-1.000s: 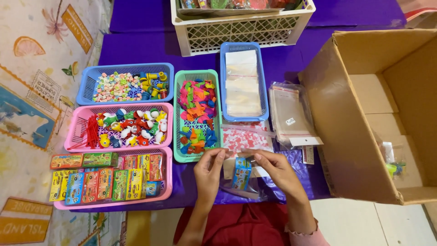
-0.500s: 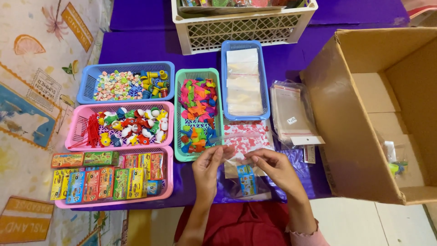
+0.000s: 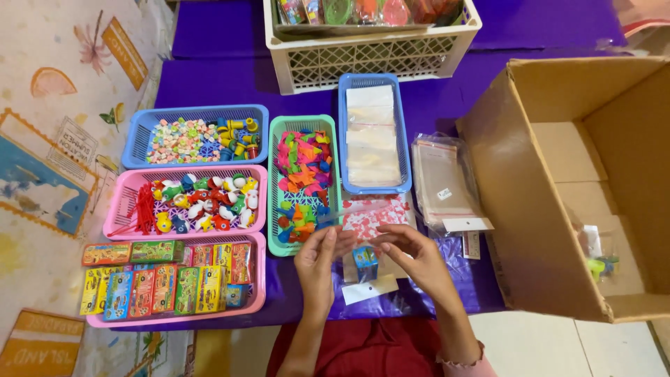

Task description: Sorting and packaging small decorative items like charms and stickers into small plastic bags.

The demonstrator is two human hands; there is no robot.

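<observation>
My left hand [image 3: 317, 260] and my right hand [image 3: 412, 260] hold a small clear plastic bag [image 3: 366, 269] between them, just above the purple table near its front edge. A little blue box shows inside the bag, and a white label hangs at its lower end. Both hands pinch the bag's top edge with their fingertips. Right behind the hands lies a red-and-white patterned sheet [image 3: 377, 213].
Left: a pink tray of small colourful boxes [image 3: 259, 293], a pink tray of toys [image 3: 125, 202], a blue tray of sweets [image 3: 143, 129]. A green tray of balloons [image 3: 276, 139] and a blue tray of clear bags [image 3: 345, 132] stand behind. An open cardboard box [image 3: 502, 209] at right, a white crate [image 3: 370, 59] at back.
The bag with the blue box dipped toward the table edge half a second ago and is now raised again between my fingertips. My hands have closed in on its top edge.
</observation>
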